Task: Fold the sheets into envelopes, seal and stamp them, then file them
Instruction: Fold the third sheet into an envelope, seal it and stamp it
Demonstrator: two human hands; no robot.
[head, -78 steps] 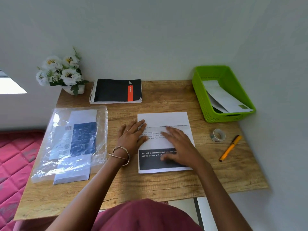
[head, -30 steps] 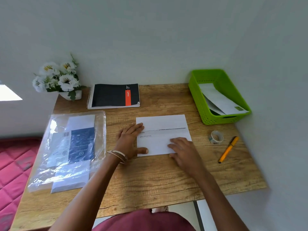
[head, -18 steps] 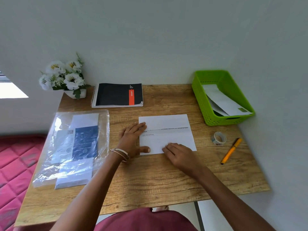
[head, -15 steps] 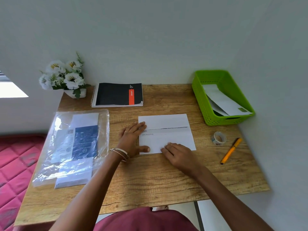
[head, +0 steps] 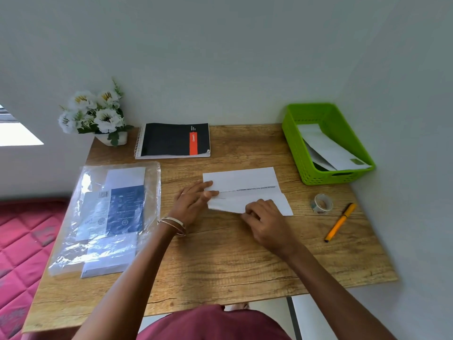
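A white printed sheet (head: 242,182), folded up from the bottom, lies in the middle of the wooden table (head: 220,261). My left hand (head: 193,202) holds its left edge, thumb on top and fingers straight beside it. My right hand (head: 267,222) has curled fingers on the near folded edge and lifts the flap slightly off the table. A clear plastic pack of envelopes (head: 110,217) lies to the left. The green basket (head: 306,155) at the back right holds white envelopes (head: 328,148). A roll of tape (head: 321,204) and an orange pen (head: 339,223) lie to the right.
A black spiral notebook (head: 174,139) and a pot of white flowers (head: 95,116) stand against the back wall. The wall runs close along the table's right side. A red quilted mattress (head: 22,241) is on the floor to the left.
The sheet's lower dark-printed part was folded up over the middle. My right hand then slid left along the near crease and now curls on it, with the folded edge tilted up.
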